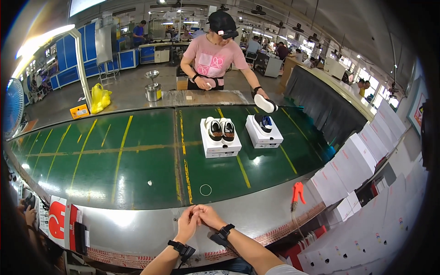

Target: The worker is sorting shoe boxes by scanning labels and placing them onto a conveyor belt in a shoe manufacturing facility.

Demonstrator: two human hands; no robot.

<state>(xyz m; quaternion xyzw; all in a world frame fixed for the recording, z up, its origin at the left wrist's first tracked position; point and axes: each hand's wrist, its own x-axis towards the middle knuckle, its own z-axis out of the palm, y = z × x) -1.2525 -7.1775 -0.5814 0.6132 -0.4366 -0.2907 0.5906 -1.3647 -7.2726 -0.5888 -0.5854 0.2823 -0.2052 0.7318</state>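
Both my hands meet over the metal ledge (137,224) at the conveyor's near edge. My left hand (187,223) and my right hand (208,215) touch at the fingers, which are curled and closed. Whether anything small lies between them is hidden. Beyond them, on the green conveyor belt (151,169), a white shoebox (222,151) carries a pair of white and dark shoes (220,130). To its right, another white shoebox (266,140) has one white shoe with a blue lining (265,123) on top. Across the belt, a co-worker (215,59) holds a white-soled shoe (266,104).
A red air gun (298,192) with a hose lies on the ledge at right, beside stacked white boxes (348,160). A red box (71,224) stands at left. A metal dispenser (153,89) and a yellow bag (100,98) stand on the far side.
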